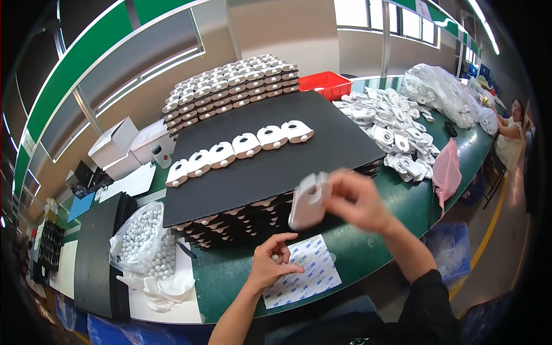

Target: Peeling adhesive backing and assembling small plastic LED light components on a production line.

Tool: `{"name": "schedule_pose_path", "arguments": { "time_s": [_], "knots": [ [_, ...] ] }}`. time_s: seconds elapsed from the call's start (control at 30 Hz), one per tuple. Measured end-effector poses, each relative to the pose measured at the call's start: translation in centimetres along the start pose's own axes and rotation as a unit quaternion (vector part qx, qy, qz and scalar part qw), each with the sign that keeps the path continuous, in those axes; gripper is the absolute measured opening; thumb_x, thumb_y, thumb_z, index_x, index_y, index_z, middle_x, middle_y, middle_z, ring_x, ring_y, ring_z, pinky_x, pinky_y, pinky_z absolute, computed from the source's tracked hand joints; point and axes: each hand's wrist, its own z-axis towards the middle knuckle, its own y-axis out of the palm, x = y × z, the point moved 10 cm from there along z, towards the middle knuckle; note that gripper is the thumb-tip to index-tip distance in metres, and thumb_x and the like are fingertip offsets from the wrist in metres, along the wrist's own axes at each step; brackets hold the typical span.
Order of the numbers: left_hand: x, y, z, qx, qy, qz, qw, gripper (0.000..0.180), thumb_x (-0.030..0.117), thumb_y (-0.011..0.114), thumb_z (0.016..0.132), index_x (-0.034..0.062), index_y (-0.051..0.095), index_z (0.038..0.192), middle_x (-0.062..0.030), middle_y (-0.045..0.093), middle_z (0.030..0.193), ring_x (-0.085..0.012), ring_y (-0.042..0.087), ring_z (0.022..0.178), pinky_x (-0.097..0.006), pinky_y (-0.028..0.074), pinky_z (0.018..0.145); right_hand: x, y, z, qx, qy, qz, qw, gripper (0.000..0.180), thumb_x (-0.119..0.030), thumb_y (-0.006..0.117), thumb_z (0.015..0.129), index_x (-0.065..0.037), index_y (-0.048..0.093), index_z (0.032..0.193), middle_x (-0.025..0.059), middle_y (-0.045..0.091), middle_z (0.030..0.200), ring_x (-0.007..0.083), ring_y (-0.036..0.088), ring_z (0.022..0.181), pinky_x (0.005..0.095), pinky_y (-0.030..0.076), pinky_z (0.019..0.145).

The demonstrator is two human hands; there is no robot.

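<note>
My right hand [359,201] pinches a white plastic housing [307,207] by its side, tilted upright in front of the black board's near edge. The housing has a round hole and a notch at its top, and is slightly blurred. Lower and to the left, my left hand [273,264] has thumb and forefinger apart in a C shape. Its other fingers curl around what looks like a small white ball [275,257], partly hidden. Below that hand lies a sheet of printed adhesive backing paper [313,267]. On the black board [259,178], several white housings [246,145] stand in a row, white balls at their fronts.
Stacked boards of housings [230,86] rise behind, beside a red bin [325,85]. A heap of loose housings [402,135] and a pink cloth [447,169] lie right. Left are a bag of white balls [141,238] and white gloves [167,293]. A person [512,135] sits far right.
</note>
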Motion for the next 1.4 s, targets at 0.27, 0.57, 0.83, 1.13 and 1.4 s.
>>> {"name": "schedule_pose_path", "arguments": {
  "time_s": [0.27,0.57,0.83,1.13,1.4],
  "knots": [
    [-4.0,-0.5,0.2,0.036,-0.161,-0.291,0.942,0.029,0.01,0.059,0.083,0.002,0.052,0.109,0.0015,0.051,0.069,-0.0025,0.038,0.052,-0.016,0.025,0.042,8.0,-15.1,11.7,0.196,0.053,-0.303,0.931,0.026,-0.016,0.056,0.081,0.003,0.056,0.099,0.014,0.062,0.078,0.0229,0.06,0.075,0.0308,0.045,0.07],
    [-5.9,-1.2,-0.3,0.059,-0.231,-0.4,0.885,0.039,-0.004,0.048,0.073,-0.0001,0.047,0.111,-0.0103,0.054,0.091,-0.0118,0.046,0.062,-0.015,0.023,0.038,7.8,-15.6,13.1,0.144,0.072,-0.293,0.943,0.02,-0.017,0.053,0.08,0.003,0.059,0.078,0.0106,0.06,0.071,0.0203,0.055,0.066,0.0333,0.044,0.064],
    [-6.9,-1.8,-0.3,0.11,-0.244,-0.428,0.863,0.036,-0.007,0.04,0.071,-0.0008,0.044,0.106,-0.0196,0.052,0.099,-0.0171,0.046,0.066,-0.017,0.026,0.04,6.7,-27.0,2.4,0.099,0.225,-0.639,0.728,0.016,-0.01,0.06,0.073,-0.001,0.063,0.085,0.0189,0.063,0.085,0.0317,0.061,0.08,0.0385,0.048,0.072],
    [-6.1,-1.1,-0.4,0.058,-0.218,-0.343,0.912,0.032,0.033,0.05,0.09,0.0035,0.046,0.103,-0.0082,0.055,0.075,-0.0077,0.04,0.054,-0.017,0.024,0.038,14.2,-30.7,-9.3,0.06,0.293,-0.611,0.733,0.047,-0.025,0.075,0.063,-0.002,0.06,0.102,0.019,0.061,0.098,0.0338,0.057,0.092,0.038,0.045,0.08],
    [-5.4,-0.3,0.1,0.062,-0.203,-0.375,0.902,0.031,0.033,0.052,0.088,0.0032,0.051,0.095,0.0034,0.034,0.061,-0.0047,0.026,0.051,-0.017,0.022,0.042,7.3,-23.5,-9.9,0.057,0.222,-0.626,0.745,0.009,-0.005,0.063,0.069,0.002,0.06,0.075,0.0185,0.059,0.073,0.0337,0.058,0.073,0.0389,0.045,0.067]
  ]
}}
